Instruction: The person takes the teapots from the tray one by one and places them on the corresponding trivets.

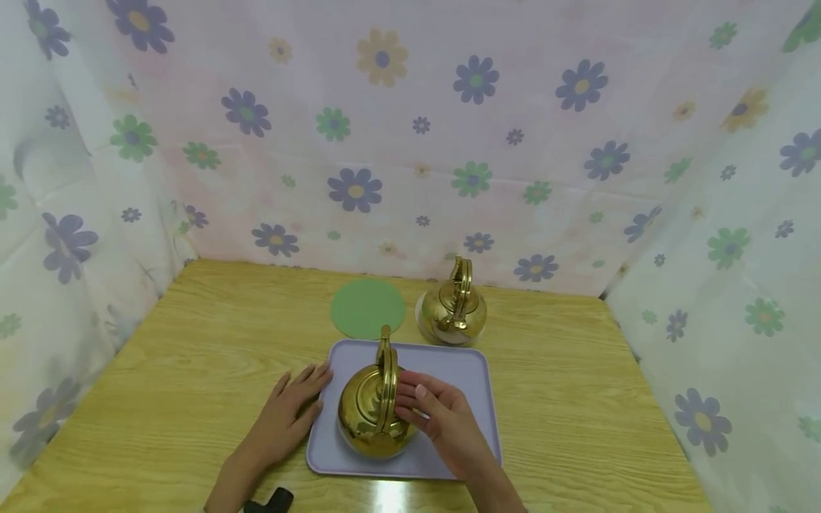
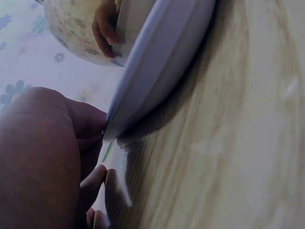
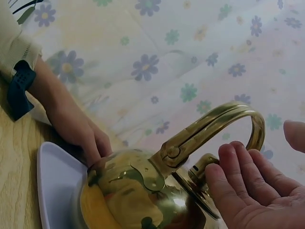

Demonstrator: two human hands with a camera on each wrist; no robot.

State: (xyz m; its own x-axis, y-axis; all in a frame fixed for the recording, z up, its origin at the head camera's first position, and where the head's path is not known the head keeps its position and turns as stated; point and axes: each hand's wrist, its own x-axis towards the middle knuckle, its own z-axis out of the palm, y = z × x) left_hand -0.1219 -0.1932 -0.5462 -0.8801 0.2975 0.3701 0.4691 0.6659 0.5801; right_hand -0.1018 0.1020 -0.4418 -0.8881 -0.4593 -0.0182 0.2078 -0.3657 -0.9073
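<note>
A shiny brass kettle with an arched handle stands on a lavender tray. My right hand is beside that handle on its right side. In the right wrist view the fingers reach nearly straight under the handle's arch, with the thumb apart; whether they touch the brass I cannot tell. My left hand lies at the tray's left edge, fingers extended. The left wrist view shows it touching the tray's rim, with some fingers hidden behind the hand.
A second brass kettle stands behind the tray to the right. Left of it lies a round green mat. The wooden table is bordered by a flower-print curtain at the back and sides. A dark strap shows near the left wrist.
</note>
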